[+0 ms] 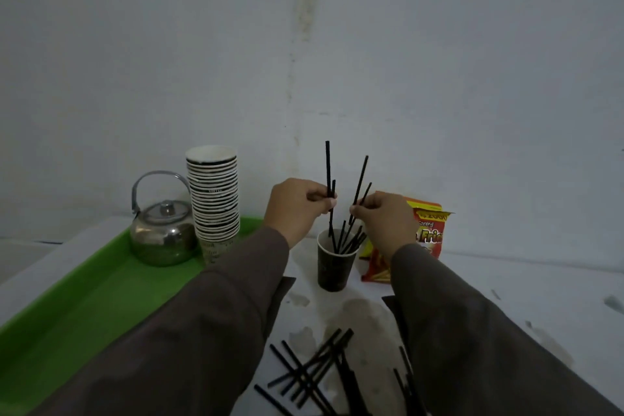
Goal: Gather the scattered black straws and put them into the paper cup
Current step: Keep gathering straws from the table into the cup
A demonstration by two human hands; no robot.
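1. Left hand point(297, 209) is pinching two black straws point(329, 179), held near upright, their lower ends dipping into the dark paper cup point(334, 263).
2. Right hand point(385, 216) is pinching another two black straws point(360, 184), tilted right at the top, lower ends also pointing into the cup mouth.
3. Both hands are hovering just above the cup rim, close together but not touching.
4. Cup is standing upright on the white worktop point(523, 287), already holding several straws leaning to the right inside it.
5. Progress: partway. Some straws in, four being lowered in.
6. Left to do: a criss-crossed pile of scattered straws point(310, 371) is lying on the worktop near the camera, between the sleeves; a few more point(403, 378) are showing beside the right sleeve, partly hidden. Exact count unclear.
7. Off-task items: green tray point(84, 297) on the left is carrying a steel kettle point(162, 230) and a tall stack of paper cups point(214, 203); a red-yellow snack packet point(429, 230) is standing behind the right hand.
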